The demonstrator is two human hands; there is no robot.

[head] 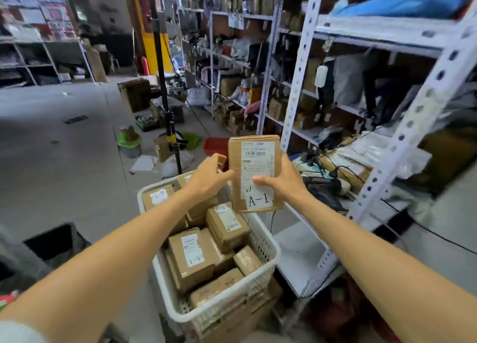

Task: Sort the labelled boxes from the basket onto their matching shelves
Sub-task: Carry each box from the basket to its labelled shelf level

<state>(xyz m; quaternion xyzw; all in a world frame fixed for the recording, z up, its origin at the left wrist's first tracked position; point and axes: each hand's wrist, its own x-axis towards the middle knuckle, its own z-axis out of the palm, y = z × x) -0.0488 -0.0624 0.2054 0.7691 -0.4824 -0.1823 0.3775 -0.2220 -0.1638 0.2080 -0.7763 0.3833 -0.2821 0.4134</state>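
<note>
Closest in, two bare forearms reach forward over a white basket (158,265) that stands on the floor beside the rack and is packed with brown boxes. One box (192,255) lies label-up with "A-1" reading upside down; another (227,224) sits tilted behind it, and a third (157,197) is at the far left corner. Just above the basket's far end, both hands hold the A-1 box (254,167) upright in the air, label facing the camera, with "A-1" printed large near its lower edge. The left hand (209,177) is curled round the box's left edge. The right hand (281,180) clamps the right side, thumb laid across the label and fingers hidden behind. To the left of the basket is a black bin (56,242). To the right stands a white rack (402,141) with perforated uprights; its bottom shelf (296,249) is just beside the basket, and the one above carries cables and dark gear (322,185). Beyond the hands a red crate (215,145), a green tub (128,138) and loose cartons lie on the floor around a black pole (165,84). Further racks of parcels run down the aisle, and a blue bag (402,3) lies on the top shelf.
</note>
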